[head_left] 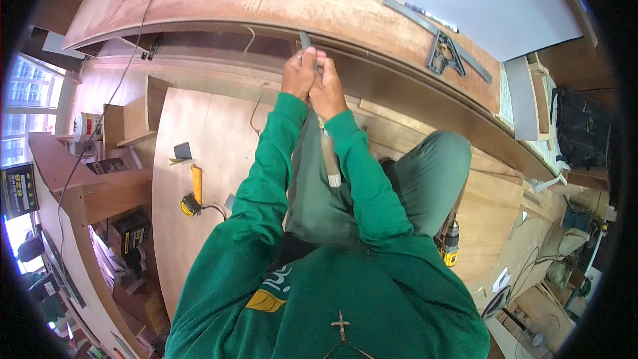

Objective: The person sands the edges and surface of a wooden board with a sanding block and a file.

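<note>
My left hand [298, 78] and my right hand [326, 89] are pressed together in front of the workbench edge [266, 26]. Their fingers are closed round a narrow grey strip [304, 39], whose upper end sticks out beyond my left fingers toward the edge. The rest of the strip is hidden by the hands, so its kind is unclear. Below my right wrist, a pale wooden stick [329, 158] lies over my green trousers [312, 206], partly covered by the right sleeve.
On the bench lie a combination square [442, 54] and a marker [432, 17]. A plywood sheet [219, 133] at left bears a tape measure [191, 205] and a yellow-handled tool [197, 182]. A yellow-black drill [451, 244] is beside my right side. A thin cable [125, 70] hangs at left.
</note>
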